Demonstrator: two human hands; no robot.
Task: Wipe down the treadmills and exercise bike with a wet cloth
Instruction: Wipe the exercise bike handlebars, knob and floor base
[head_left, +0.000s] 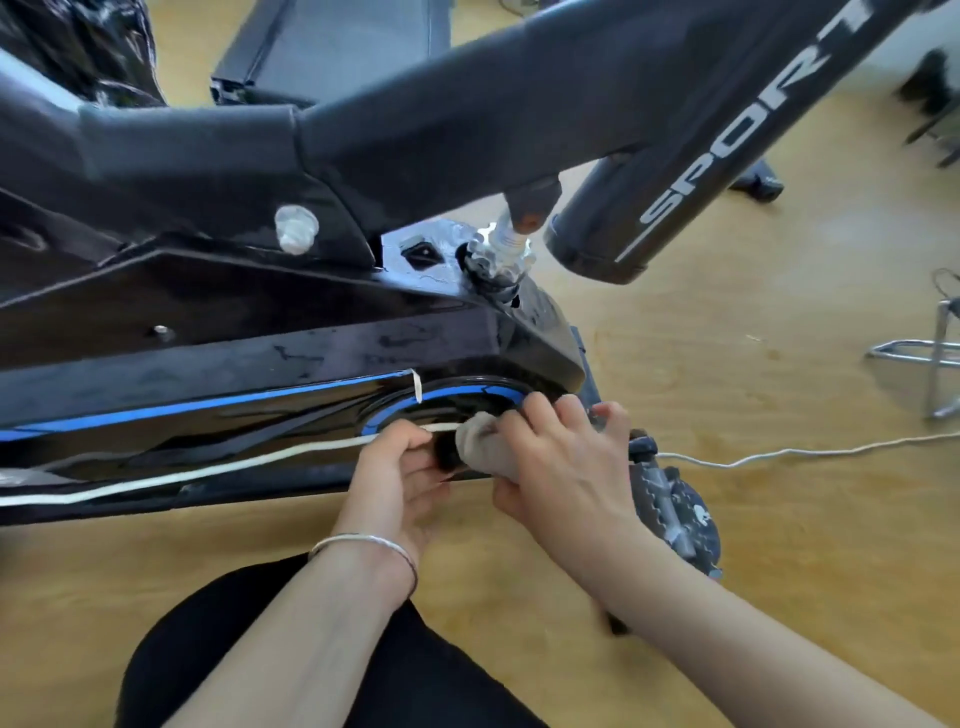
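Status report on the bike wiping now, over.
Right hand holds cloth against bike, low on its side. Left hand curled at white cord, grip unclear. Cord crosses the wiping spot.

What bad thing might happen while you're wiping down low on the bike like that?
The white cord runs across the bike casing right by the left hand, so a wipe might snag or tug it. The right hand holds the cloth close to the pedal; if the pedal swings, it may knock the wrist or catch the cloth.
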